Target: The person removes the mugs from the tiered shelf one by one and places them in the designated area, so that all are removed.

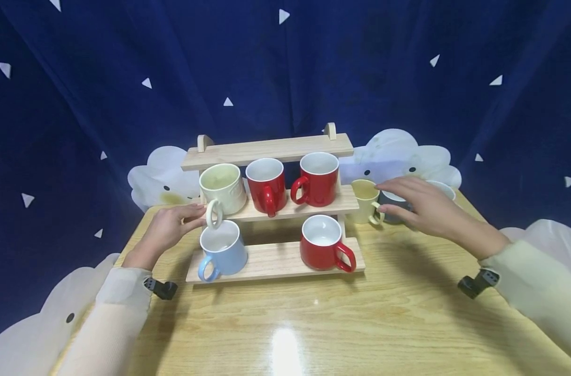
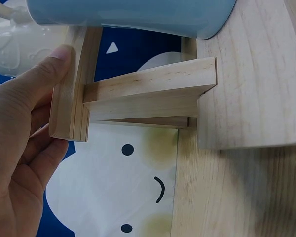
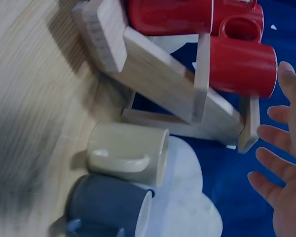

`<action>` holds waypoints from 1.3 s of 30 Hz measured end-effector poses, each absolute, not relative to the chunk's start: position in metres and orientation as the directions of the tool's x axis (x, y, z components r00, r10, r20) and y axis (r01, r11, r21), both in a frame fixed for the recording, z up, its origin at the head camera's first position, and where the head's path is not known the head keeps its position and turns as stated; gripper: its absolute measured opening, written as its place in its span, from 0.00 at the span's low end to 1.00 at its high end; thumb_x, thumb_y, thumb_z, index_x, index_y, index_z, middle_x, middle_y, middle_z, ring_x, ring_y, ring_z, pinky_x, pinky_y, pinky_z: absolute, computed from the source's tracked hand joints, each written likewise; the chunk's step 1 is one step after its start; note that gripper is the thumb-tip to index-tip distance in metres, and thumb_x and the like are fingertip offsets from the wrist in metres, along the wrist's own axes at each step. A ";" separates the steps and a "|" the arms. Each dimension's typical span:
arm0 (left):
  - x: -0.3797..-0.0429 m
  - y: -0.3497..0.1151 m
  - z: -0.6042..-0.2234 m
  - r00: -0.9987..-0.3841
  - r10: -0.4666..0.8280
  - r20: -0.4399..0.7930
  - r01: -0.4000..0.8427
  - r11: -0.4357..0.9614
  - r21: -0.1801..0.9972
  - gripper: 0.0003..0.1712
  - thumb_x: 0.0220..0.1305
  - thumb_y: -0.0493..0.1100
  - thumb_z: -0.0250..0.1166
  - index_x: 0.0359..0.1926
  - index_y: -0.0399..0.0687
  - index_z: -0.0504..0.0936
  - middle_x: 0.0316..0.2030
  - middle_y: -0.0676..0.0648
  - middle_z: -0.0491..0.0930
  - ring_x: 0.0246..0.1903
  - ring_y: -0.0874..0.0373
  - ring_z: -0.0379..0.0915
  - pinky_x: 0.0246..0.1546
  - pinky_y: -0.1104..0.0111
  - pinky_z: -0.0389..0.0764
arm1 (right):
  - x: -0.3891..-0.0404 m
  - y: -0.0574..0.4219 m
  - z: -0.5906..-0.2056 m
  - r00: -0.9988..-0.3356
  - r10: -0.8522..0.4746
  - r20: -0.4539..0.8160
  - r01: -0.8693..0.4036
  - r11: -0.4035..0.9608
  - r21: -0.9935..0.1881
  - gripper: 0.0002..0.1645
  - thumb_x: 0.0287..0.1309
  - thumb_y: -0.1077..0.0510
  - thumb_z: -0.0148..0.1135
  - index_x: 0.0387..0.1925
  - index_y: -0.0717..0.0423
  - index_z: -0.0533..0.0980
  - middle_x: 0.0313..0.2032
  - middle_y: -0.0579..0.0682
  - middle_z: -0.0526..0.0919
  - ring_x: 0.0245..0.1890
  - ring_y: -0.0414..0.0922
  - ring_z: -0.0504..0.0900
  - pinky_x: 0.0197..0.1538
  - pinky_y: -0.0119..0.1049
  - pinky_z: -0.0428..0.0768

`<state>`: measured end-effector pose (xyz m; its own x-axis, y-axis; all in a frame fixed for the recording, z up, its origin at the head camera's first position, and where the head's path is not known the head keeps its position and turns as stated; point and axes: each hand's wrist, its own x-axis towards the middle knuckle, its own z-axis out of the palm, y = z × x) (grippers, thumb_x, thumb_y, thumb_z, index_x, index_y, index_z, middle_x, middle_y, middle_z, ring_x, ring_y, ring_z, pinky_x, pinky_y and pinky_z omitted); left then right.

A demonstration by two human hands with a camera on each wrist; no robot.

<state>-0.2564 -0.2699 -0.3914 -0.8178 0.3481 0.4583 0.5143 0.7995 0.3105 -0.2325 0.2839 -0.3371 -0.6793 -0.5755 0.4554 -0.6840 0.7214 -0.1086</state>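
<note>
My left hand [image 1: 167, 230] grips the left end of the middle board of a stepped wooden mug rack [image 1: 273, 259]; its thumb and fingers [image 2: 48, 74] pinch the board's end in the left wrist view. Close by on that board stands a cream mug [image 1: 229, 196], with a light blue mug [image 1: 231, 253] on the bottom board below. My right hand [image 1: 426, 206] hovers, fingers extended and holding nothing, right of the rack. Under and beside it are a pale yellow mug [image 3: 128, 143] and a dark grey mug [image 3: 108, 205] on the table.
Two red mugs, the middle one [image 1: 273, 185] and the right one [image 1: 320, 183], share the middle board. Another red mug [image 1: 319, 245] sits on the bottom board. A pale mug [image 1: 442, 189] is partly hidden behind my right hand. A blue curtain [image 1: 285, 68] hangs behind the table.
</note>
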 end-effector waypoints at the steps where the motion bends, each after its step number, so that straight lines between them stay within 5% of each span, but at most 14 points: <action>1: -0.257 -0.270 -0.391 -0.817 0.348 0.459 0.515 0.799 0.311 0.22 0.56 0.45 0.74 0.51 0.43 0.85 0.48 0.42 0.83 0.50 0.42 0.79 0.48 0.47 0.78 | -0.233 0.281 -0.335 -0.676 -0.586 0.446 -0.688 0.719 -0.098 0.29 0.58 0.49 0.69 0.60 0.55 0.76 0.55 0.53 0.81 0.58 0.55 0.75 0.61 0.56 0.68; 12: -0.257 -0.270 -0.390 -0.800 0.355 0.483 0.534 0.789 0.304 0.21 0.55 0.44 0.74 0.50 0.43 0.86 0.47 0.42 0.84 0.50 0.42 0.80 0.48 0.47 0.78 | -0.231 0.245 -0.315 -0.680 -0.641 0.355 -0.702 0.710 -0.064 0.32 0.61 0.43 0.65 0.62 0.54 0.74 0.55 0.54 0.80 0.59 0.54 0.75 0.62 0.55 0.70; 26: -0.258 -0.271 -0.392 -0.816 0.351 0.459 0.518 0.798 0.309 0.21 0.56 0.45 0.74 0.50 0.43 0.85 0.47 0.42 0.84 0.50 0.42 0.79 0.50 0.47 0.78 | -0.236 0.200 -0.303 -0.493 -0.754 0.435 -0.822 0.568 0.052 0.31 0.57 0.44 0.69 0.57 0.56 0.78 0.54 0.55 0.81 0.59 0.54 0.73 0.62 0.53 0.71; 39: -0.258 -0.271 -0.392 -0.825 0.342 0.450 0.508 0.799 0.323 0.21 0.56 0.46 0.74 0.51 0.43 0.85 0.48 0.41 0.84 0.51 0.42 0.79 0.49 0.47 0.78 | -0.242 0.169 -0.297 -0.504 -0.767 0.397 -0.828 0.560 0.031 0.32 0.57 0.43 0.69 0.58 0.56 0.78 0.54 0.54 0.81 0.59 0.54 0.72 0.61 0.53 0.72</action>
<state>-0.2577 -0.2709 -0.3917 -0.8249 0.3423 0.4499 0.5076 0.7988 0.3229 -0.2419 0.1690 -0.2970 -0.5044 -0.7670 0.3967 -0.8276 0.5605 0.0314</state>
